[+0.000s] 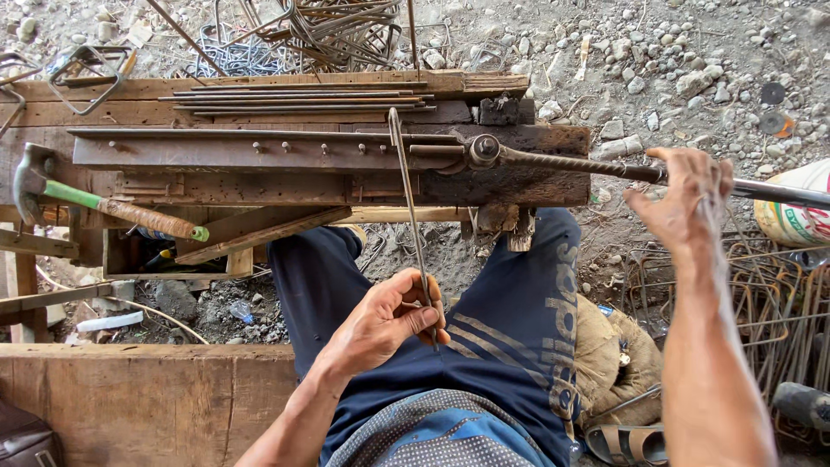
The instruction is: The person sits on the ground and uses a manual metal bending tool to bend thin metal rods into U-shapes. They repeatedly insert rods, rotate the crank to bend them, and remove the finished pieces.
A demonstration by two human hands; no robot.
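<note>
My left hand (389, 316) pinches a thin steel rod (410, 207) near its lower end, above my lap. The rod runs up to the metal bending jig (259, 151) on the wooden bench, its top end bent over among the jig's pins. My right hand (683, 195) hovers with fingers spread just over the long lever bar (596, 169), which pivots on a bolt (484, 149) at the jig's right end. Whether the hand touches the bar is unclear.
A hammer with a green and wood handle (112, 206) lies on the bench at left. Straight rods (303, 99) rest along the bench's back. Bent stirrups pile at top (337, 30) and at right (778, 303). Gravel ground, a sack (795, 216), a sandal (627, 443).
</note>
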